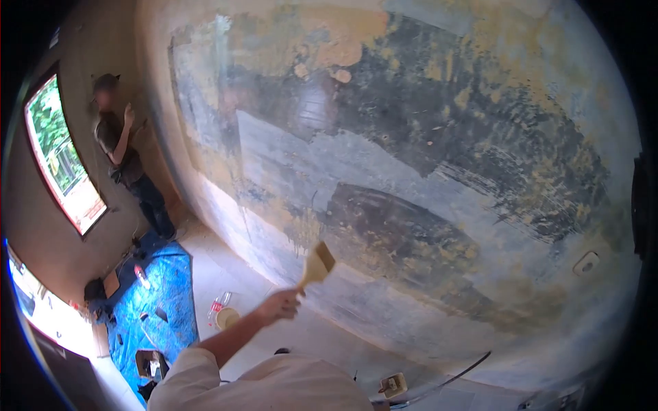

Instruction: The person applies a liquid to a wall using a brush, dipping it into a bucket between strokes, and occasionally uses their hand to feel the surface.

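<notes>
My left hand (pixel 279 306) grips a wide paintbrush (pixel 318 268) by its handle, bristles pointing up toward the wall. Beyond the brush rises a large wall (pixel 397 157), patchy with dark grey, pale grey and ochre areas. The brush overlaps its lower part in this view. Below my forearm, a round tub (pixel 227 318) with pale contents stands on the floor near a clear container with red marks (pixel 221 301). My right hand is out of view.
Another person (pixel 127 157) stands at the far left corner, one hand raised, near a window (pixel 65 154). A blue tarp (pixel 175 294) with scattered items covers floor at left. A small tray (pixel 393 385) and a dark curved cable (pixel 466 370) lie low at right. The wall has an outlet (pixel 586 264).
</notes>
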A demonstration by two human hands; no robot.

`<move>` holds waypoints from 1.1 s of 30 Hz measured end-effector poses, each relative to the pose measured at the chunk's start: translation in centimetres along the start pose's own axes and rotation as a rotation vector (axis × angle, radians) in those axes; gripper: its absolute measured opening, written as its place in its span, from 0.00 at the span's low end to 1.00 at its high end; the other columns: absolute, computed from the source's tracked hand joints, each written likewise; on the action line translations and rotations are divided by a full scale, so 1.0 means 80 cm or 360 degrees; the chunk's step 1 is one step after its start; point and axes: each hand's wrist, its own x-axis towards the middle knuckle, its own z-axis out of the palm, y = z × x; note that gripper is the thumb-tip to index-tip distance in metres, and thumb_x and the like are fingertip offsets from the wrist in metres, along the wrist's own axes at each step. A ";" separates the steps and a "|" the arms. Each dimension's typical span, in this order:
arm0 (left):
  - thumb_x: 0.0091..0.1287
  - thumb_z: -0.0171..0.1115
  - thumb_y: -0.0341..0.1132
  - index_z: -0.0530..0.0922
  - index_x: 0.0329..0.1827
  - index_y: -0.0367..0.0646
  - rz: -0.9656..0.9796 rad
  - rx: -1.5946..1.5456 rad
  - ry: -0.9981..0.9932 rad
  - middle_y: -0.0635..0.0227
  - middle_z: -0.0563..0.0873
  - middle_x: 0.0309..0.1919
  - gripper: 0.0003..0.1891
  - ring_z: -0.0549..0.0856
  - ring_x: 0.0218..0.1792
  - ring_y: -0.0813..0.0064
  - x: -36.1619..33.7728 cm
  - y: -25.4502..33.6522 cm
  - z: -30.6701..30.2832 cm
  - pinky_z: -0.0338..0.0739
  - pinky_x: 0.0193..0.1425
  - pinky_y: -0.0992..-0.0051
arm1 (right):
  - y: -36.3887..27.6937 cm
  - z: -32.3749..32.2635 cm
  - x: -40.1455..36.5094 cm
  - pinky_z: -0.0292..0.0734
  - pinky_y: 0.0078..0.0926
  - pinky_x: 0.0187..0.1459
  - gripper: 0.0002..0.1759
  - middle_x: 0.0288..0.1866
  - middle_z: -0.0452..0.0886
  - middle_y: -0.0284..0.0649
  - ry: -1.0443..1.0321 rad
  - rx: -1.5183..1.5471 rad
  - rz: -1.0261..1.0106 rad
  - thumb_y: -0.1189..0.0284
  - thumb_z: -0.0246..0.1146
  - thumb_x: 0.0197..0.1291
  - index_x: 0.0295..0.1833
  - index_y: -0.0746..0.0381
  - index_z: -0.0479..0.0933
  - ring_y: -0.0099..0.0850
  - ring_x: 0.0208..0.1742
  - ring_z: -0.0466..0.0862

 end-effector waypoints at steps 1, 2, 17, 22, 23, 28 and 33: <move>0.74 0.54 0.46 0.75 0.50 0.48 0.0154 0.0077 0.0231 0.80 0.64 0.22 0.13 0.63 0.19 0.85 -0.003 0.023 -0.001 0.59 0.22 0.82 | -0.005 -0.012 -0.002 0.83 0.46 0.41 0.28 0.39 0.83 0.50 -0.0017 0.0021 0.0094 0.71 0.64 0.57 0.64 0.63 0.71 0.45 0.43 0.87; 0.75 0.53 0.46 0.73 0.53 0.49 0.0304 0.0088 0.0059 0.81 0.61 0.22 0.13 0.60 0.18 0.87 -0.016 0.051 -0.005 0.54 0.21 0.82 | -0.005 -0.018 0.003 0.84 0.46 0.40 0.27 0.39 0.83 0.50 -0.0034 0.0033 0.0148 0.71 0.64 0.57 0.64 0.63 0.71 0.45 0.43 0.87; 0.80 0.47 0.45 0.73 0.58 0.41 0.0794 0.0682 0.0168 0.76 0.70 0.29 0.17 0.63 0.22 0.88 -0.036 0.101 0.034 0.58 0.24 0.84 | -0.077 0.062 0.098 0.84 0.42 0.32 0.24 0.33 0.83 0.48 -0.0624 -0.0084 -0.0049 0.74 0.61 0.59 0.62 0.62 0.72 0.39 0.35 0.87; 0.79 0.47 0.43 0.76 0.57 0.41 0.0792 0.0935 0.0217 0.77 0.72 0.30 0.17 0.68 0.28 0.87 -0.049 0.088 0.060 0.65 0.31 0.83 | -0.091 0.057 0.135 0.84 0.37 0.28 0.23 0.35 0.83 0.47 -0.0665 0.0114 -0.0092 0.77 0.59 0.60 0.63 0.61 0.72 0.38 0.31 0.87; 0.79 0.49 0.44 0.77 0.57 0.41 0.0816 0.0948 0.0229 0.78 0.71 0.29 0.17 0.68 0.28 0.87 -0.049 0.082 0.062 0.66 0.31 0.83 | -0.089 0.052 0.131 0.84 0.37 0.28 0.23 0.35 0.83 0.47 -0.0664 0.0111 -0.0088 0.77 0.59 0.60 0.63 0.61 0.72 0.38 0.31 0.87; 0.78 0.53 0.45 0.81 0.53 0.41 0.0873 0.1027 0.0312 0.79 0.71 0.26 0.17 0.68 0.26 0.86 -0.055 0.071 0.069 0.66 0.30 0.82 | -0.057 0.026 0.125 0.84 0.38 0.31 0.22 0.37 0.83 0.47 -0.0601 -0.0066 0.0250 0.75 0.59 0.62 0.63 0.60 0.72 0.39 0.32 0.86; 0.75 0.58 0.47 0.85 0.47 0.40 0.0913 0.1089 0.0493 0.78 0.75 0.25 0.17 0.71 0.26 0.86 -0.057 0.057 0.062 0.68 0.31 0.82 | -0.045 0.035 0.129 0.82 0.37 0.29 0.22 0.36 0.82 0.45 -0.0662 -0.0018 0.0274 0.74 0.60 0.63 0.63 0.59 0.72 0.37 0.31 0.85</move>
